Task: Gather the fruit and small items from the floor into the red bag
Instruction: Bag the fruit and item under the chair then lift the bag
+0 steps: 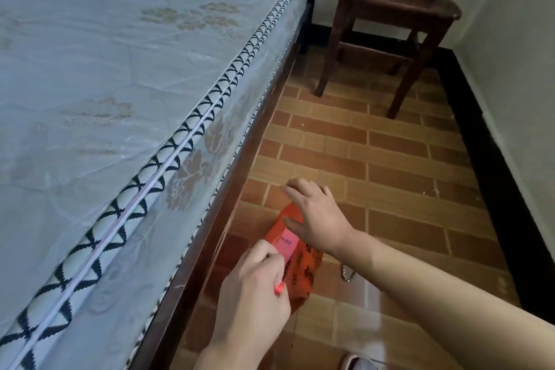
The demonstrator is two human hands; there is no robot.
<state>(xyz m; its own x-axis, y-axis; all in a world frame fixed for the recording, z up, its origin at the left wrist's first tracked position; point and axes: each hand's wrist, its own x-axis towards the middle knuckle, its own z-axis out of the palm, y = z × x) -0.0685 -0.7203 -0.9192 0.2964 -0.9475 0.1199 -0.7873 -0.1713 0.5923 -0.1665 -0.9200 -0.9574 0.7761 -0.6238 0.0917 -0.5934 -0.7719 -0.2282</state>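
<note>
**Narrow strip of floor nearly cleared as red bag is handled**

Brick-patterned floor tiles (375, 159) are seen running in a narrow lane between a mattress (120, 84) on a dark frame and a white wall with a black skirting (492, 189); a wooden chair (396, 9) closes off the far end. Open room for moving is limited to this lane, with the bed edge hard against the near side. The red bag (303, 267) is set on the tiles just beside the bed frame, bulging as though already filled (its contents cannot be made out). No loose fruit is visible on the floor, so the gathering is judged largely done. A small metal chain (347, 273) lies on the tiles just beside the bag, seemingly left to collect. The right hand (315, 216) is spread over the bag's top, fingers loosely extended. The left hand (255, 288) is closed on the bag's near edge, a pink label (286, 245) showing just past its fingertips.
</note>
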